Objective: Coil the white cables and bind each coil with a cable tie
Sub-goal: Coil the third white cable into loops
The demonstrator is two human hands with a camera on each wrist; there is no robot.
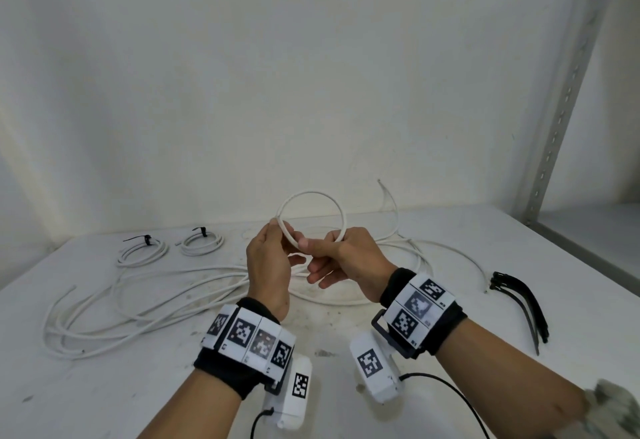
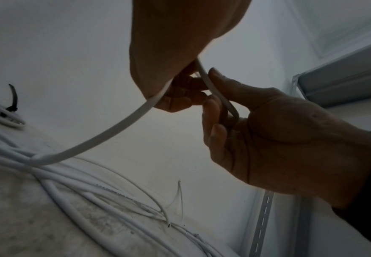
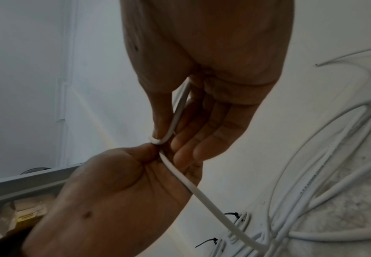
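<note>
Because the white cable [image 1: 341, 211] looks springy, I pinch its loop's crossing with left hand [image 1: 268, 258] and right hand [image 1: 341, 258].

The head view looks forward and down from above onto the counter [image 1: 104, 352] and wall. Each wrist view looks up along its own palm, very close. All three share the held white cable loop [image 1: 311, 196] [image 2: 215, 90] [image 3: 180, 111].

The head view is bright and evenly lit, with soft faint shadows on the white surface [image 1: 104, 386] and straight lines bowed at the edges. Both wrist views are dim and grainy, each hand [image 2: 279, 147] backlit dark against the pale wall [image 3: 26, 69]
</note>
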